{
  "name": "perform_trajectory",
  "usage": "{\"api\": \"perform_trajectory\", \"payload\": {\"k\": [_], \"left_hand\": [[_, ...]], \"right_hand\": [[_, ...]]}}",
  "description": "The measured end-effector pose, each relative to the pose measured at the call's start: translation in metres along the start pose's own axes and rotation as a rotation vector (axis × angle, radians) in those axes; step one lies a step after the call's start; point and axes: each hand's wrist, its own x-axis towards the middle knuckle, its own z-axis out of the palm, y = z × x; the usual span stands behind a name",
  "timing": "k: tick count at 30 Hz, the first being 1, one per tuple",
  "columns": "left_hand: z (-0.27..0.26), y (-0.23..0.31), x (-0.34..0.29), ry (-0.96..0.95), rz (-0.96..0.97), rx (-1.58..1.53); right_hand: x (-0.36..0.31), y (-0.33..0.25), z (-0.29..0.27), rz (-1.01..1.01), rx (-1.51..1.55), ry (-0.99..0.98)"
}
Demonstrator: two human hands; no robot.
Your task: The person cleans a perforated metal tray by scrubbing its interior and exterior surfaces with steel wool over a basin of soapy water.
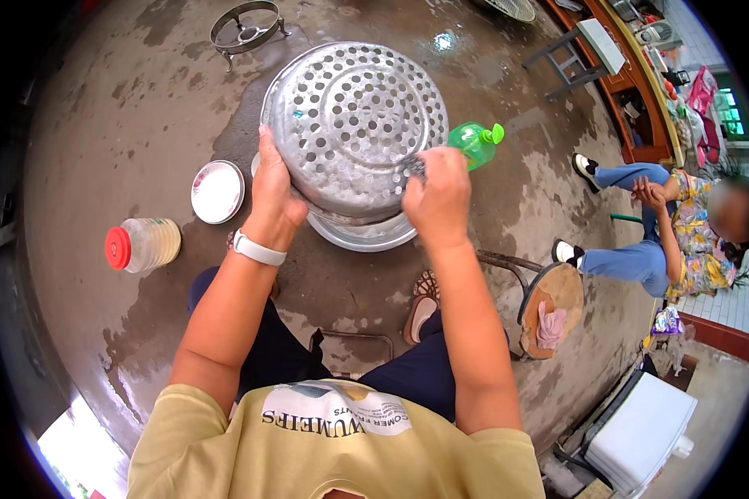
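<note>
- Gripping the left edge of a perforated metal pan [354, 108] in the left hand [275, 195], with part of the hold hidden behind the rim.
- Clutching a dark scrubbing pad [414, 169] tightly in the right hand [439, 193], against the pan's lower right side.
- Holding the pan above a metal basin [366, 241], with the holed base turned upward.
- Seeing a green pump bottle [473, 146] just beyond the right hand (lime-coloured at the nozzle).
- Noting white plates [217, 191] and a red-lidded jar [154, 243] to the left, on the blotchy wet floor [83, 200].
</note>
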Motion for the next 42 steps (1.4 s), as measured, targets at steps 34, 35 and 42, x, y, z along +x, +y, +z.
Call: {"api": "perform_trajectory", "payload": {"k": [34,35,42], "left_hand": [[0.007,0.001,-0.014,-0.142,-0.011,0.266],[0.007,-0.003,-0.014,-0.143,0.056,0.326],[-0.001,-0.014,-0.018,-0.154,0.334,0.569]], "right_hand": [[0.001,-0.02,0.024,-0.004,0.149,0.264],[-0.002,-0.028,0.028,-0.054,0.195,0.261],[0.013,0.027,0.019,0.759,0.582,0.281]]}}
